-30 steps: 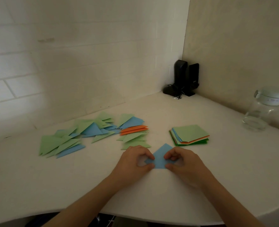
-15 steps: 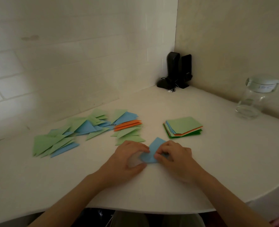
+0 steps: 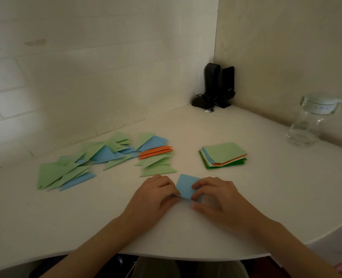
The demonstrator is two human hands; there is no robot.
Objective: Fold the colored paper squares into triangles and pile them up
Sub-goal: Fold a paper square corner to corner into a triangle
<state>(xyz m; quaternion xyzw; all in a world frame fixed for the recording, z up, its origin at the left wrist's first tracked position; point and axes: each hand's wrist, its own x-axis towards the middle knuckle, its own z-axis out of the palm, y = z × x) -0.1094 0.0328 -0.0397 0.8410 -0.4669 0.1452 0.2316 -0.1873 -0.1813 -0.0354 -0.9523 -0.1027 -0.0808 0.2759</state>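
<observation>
Both hands sit close together at the near edge of the white surface (image 3: 266,187), working one blue paper square (image 3: 186,186) that lies flat between them. The left hand (image 3: 156,194) pinches the sheet's near-left corner with curled fingers, and the right hand (image 3: 216,194) has its fingertips curled over the right edge with the thumb tucked under near the bottom. A second ago the blue sheet showed as a point rising between the two hands; now more of it is exposed and it reads as a tilted four-sided shape, so the fold seems to be only starting or being lined up again, and this piece is not yet a triangle. The paper looks thin, matte and stiff enough to hold a crisp edge, which should take a sharp crease under a fingertip. Just beyond the left hand lies the loose spread of folded triangles (image 3: 106,157), mostly pale green with several blue and a few orange ones, overlapping more than stacked, fanning further off to the left. Beyond the right hand and slightly to its right sits the stack of unfolded squares (image 3: 224,155), green on top with blue, orange and dark green edges showing, so a good deal of folding remains. Farther right stands a clear glass jar (image 3: 310,123) with a pale lid, and in the far corner two dark upright speakers (image 3: 218,85).
</observation>
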